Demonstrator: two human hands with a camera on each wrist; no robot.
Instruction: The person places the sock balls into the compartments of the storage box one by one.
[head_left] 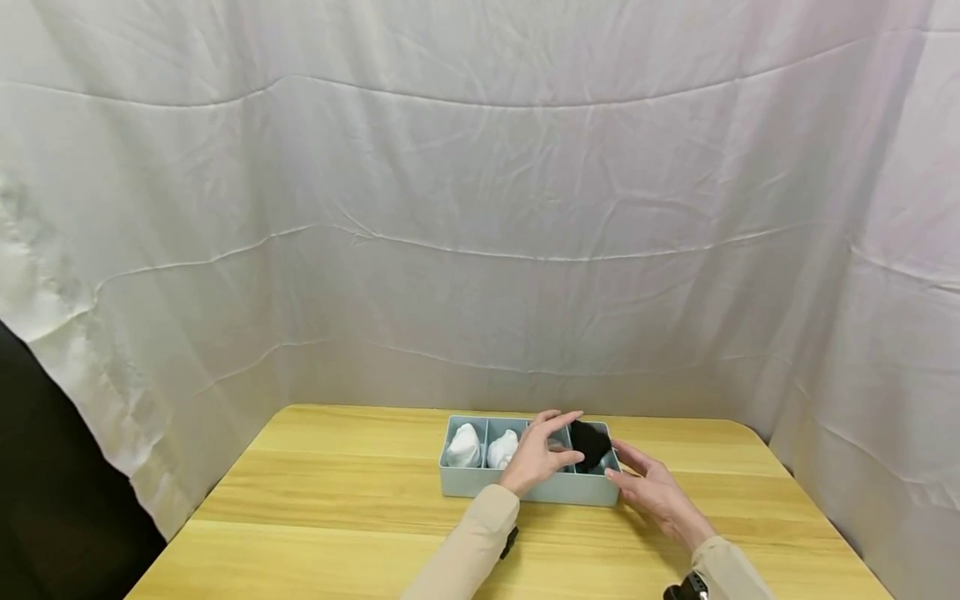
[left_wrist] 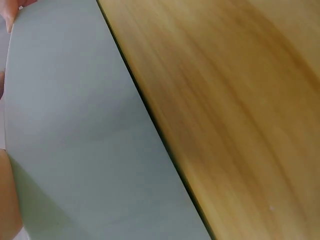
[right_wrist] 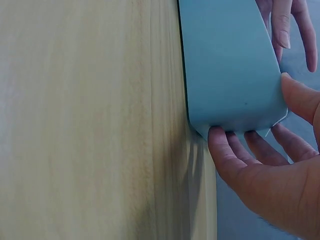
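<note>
A blue-grey divided storage box (head_left: 525, 490) stands on the table, its long side toward me. Balled white cloths fill the two left compartments, one at the far left (head_left: 464, 447) and another (head_left: 502, 450) beside it. In the rightmost compartment a bunched black cloth (head_left: 590, 444) rises above the rim. My left hand (head_left: 536, 454) reaches over the third compartment and hides much of it; thumb and forefinger are spread beside the black cloth. My right hand (head_left: 656, 492) holds the box's right end, fingers against the end wall and thumb at the front corner (right_wrist: 265, 175).
The wooden table (head_left: 337, 508) has rounded back corners. Pale grey curtain (head_left: 525, 208) hangs close behind it and along both sides. Dark material (head_left: 52, 483) shows at the left, past the curtain's edge.
</note>
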